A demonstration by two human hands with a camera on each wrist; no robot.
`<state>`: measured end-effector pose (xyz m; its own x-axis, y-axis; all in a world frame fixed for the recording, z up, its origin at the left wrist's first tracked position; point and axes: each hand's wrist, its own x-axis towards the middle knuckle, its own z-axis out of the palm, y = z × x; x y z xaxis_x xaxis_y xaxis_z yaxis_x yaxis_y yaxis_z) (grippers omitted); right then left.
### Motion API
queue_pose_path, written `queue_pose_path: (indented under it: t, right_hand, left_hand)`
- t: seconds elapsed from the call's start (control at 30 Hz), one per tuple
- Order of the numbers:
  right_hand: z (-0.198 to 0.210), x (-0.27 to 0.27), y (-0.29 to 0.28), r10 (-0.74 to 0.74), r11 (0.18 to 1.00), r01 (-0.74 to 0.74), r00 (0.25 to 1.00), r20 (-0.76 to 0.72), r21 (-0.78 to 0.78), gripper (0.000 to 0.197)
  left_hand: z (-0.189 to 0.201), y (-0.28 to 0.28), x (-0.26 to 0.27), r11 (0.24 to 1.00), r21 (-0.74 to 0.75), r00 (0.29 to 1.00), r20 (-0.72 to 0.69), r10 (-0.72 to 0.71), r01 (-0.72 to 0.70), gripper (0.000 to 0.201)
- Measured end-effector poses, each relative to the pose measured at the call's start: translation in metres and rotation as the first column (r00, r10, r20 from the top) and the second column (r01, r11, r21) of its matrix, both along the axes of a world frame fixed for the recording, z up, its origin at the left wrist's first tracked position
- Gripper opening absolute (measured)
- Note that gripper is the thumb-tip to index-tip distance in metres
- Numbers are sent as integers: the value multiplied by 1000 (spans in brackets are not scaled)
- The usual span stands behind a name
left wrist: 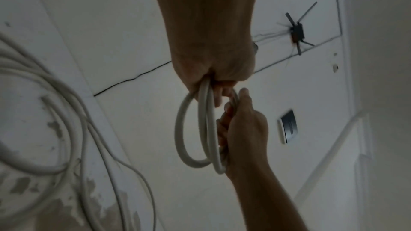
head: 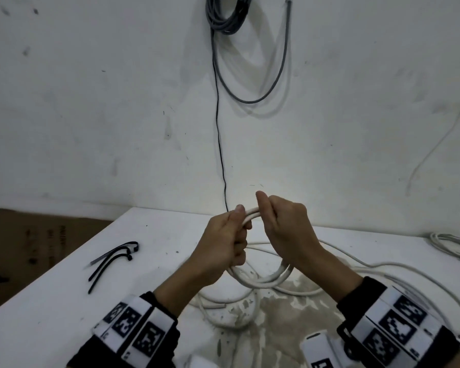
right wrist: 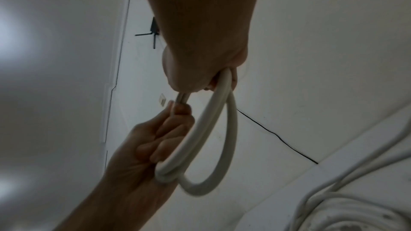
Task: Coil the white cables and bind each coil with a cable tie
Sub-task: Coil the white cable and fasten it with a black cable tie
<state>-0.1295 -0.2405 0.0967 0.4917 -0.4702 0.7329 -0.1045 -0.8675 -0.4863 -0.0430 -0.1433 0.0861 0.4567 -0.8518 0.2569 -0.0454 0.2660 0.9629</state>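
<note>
Above the white table (head: 64,288) I hold a small coil of thick white cable (head: 263,280) upright between both hands. My left hand (head: 231,235) grips the coil's left side, thumb on top of the loops. My right hand (head: 276,219) is curled round its right side, thumb raised. In the left wrist view the left hand (left wrist: 213,75) clasps the coil (left wrist: 205,129) from above, with the right hand (left wrist: 242,129) beside it. In the right wrist view the right hand (right wrist: 204,73) holds the coil (right wrist: 213,138) opposite the left hand (right wrist: 160,140). The cable's loose length (head: 409,273) trails right across the table. Black cable ties (head: 112,258) lie at the left.
Another bundle of white cable (head: 452,247) lies at the table's far right edge. Grey cable (head: 226,14) hangs coiled on the wall behind, and a thin black wire (head: 219,144) runs down it. Brown cardboard (head: 37,240) sits left of the table. Worn patches mark the tabletop's near middle.
</note>
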Motion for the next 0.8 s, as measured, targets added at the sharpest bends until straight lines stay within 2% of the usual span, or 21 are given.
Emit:
queue_pose_path:
  t: [0.03, 0.1, 0.17, 0.2, 0.23, 0.3, 0.33, 0.37, 0.4, 0.47, 0.5, 0.53, 0.57, 0.6, 0.63, 0.7, 0.8]
  right_hand:
    - [-1, 4, 1, 20, 1000, -19, 1000, 10, -20, 48]
    - [-4, 14, 3, 35, 999, -35, 999, 20, -27, 50]
    - [-8, 26, 6, 6, 1000, -7, 1000, 6, 7, 51]
    - [-10, 34, 9, -8, 999, 9, 1000, -11, 36, 51]
    - [-12, 42, 12, -14, 998, 15, 1000, -25, 61, 52]
    - [-16, 59, 22, -2, 996, 8, 997, -72, 91, 53]
    - [-17, 67, 28, 6, 995, 5, 994, -109, 98, 53]
    - [-18, 77, 34, 31, 992, -12, 988, -152, 123, 54]
    - [-18, 84, 39, 74, 984, -40, 978, -193, 172, 54]
    - [-21, 99, 46, 263, 912, -156, 931, -251, 379, 55]
    - [-22, 106, 49, 398, 832, -228, 880, -259, 506, 54]
    - [-24, 115, 49, 527, 741, -281, 807, -268, 610, 54]
    - [-27, 124, 48, 615, 683, -298, 728, -303, 667, 53]
    - [-30, 138, 45, 667, 660, -290, 651, -363, 693, 52]
    - [-32, 152, 43, 683, 667, -268, 592, -427, 695, 51]
    - [-38, 186, 37, 665, 718, -256, 526, -530, 647, 46]
    - [-48, 238, 30, 489, 865, -374, 477, -730, 335, 26]
  left_hand:
    - [1, 4, 4, 998, -9, 992, -111, -66, 65, 38]
    - [1, 11, 12, 994, -10, 984, -140, -111, 110, 37]
    - [1, 18, 22, 998, 21, 998, 20, -64, 64, 30]
    - [0, 22, 29, 999, 50, 986, 165, -4, -5, 26]
    - [-3, 26, 35, 992, 77, 936, 346, 69, -102, 27]
    - [-12, 33, 51, 954, 50, 707, 683, 184, -297, 30]
    - [-15, 38, 58, 933, 7, 595, 772, 223, -360, 28]
    - [-19, 45, 66, 917, -19, 530, 811, 247, -398, 25]
    - [-21, 51, 75, 906, -19, 511, 821, 255, -422, 23]
    - [-25, 64, 96, 897, 41, 548, 803, 233, -440, 23]
    - [-26, 71, 107, 894, 86, 573, 793, 205, -439, 23]
    - [-28, 80, 118, 891, 131, 599, 781, 176, -434, 23]
    - [-30, 88, 128, 888, 180, 630, 763, 145, -422, 25]
    - [-33, 97, 141, 883, 231, 672, 731, 120, -408, 27]
    - [-36, 105, 151, 879, 278, 721, 686, 100, -387, 29]
    - [-41, 119, 175, 866, 359, 804, 589, 79, -348, 30]
    - [-45, 132, 204, 832, 454, 872, 484, 71, -319, 30]
